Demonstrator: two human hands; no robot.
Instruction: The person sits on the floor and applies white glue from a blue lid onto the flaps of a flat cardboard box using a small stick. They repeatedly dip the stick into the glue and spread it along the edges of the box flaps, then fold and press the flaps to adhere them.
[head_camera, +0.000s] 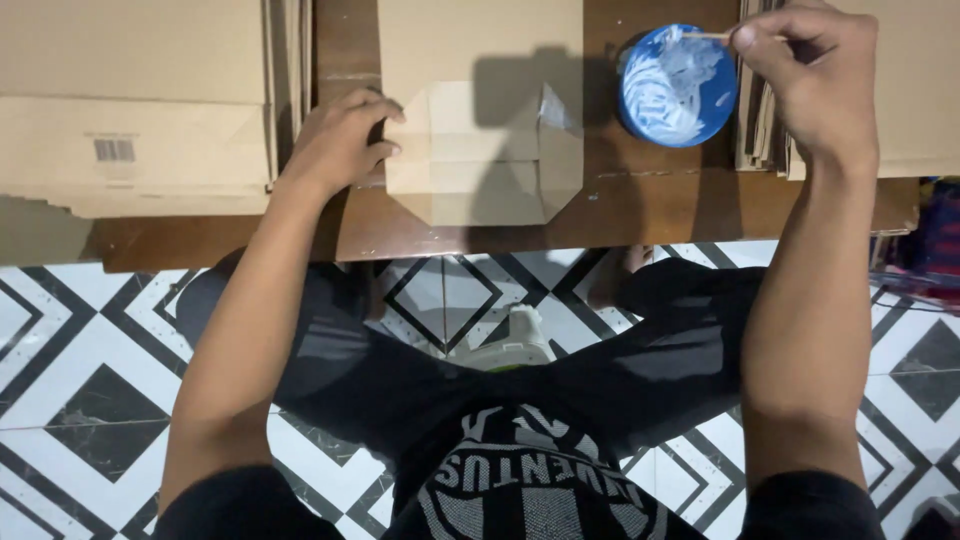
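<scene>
My left hand (338, 140) presses down on the left edge of a folded brown paper bag (480, 120) that lies flat on a low wooden table (640, 205). The bag's bottom flaps are folded open toward me. My right hand (815, 75) pinches a thin wooden stick (705, 36) whose tip reaches into a round blue bowl (677, 85) smeared with white paste, just right of the bag.
Stacks of flat brown paper bags (135, 105) lie at the left, and another stack (920, 90) at the right under my right hand. A white bottle (510, 345) stands on the black-and-white tiled floor (70, 360) between my crossed legs.
</scene>
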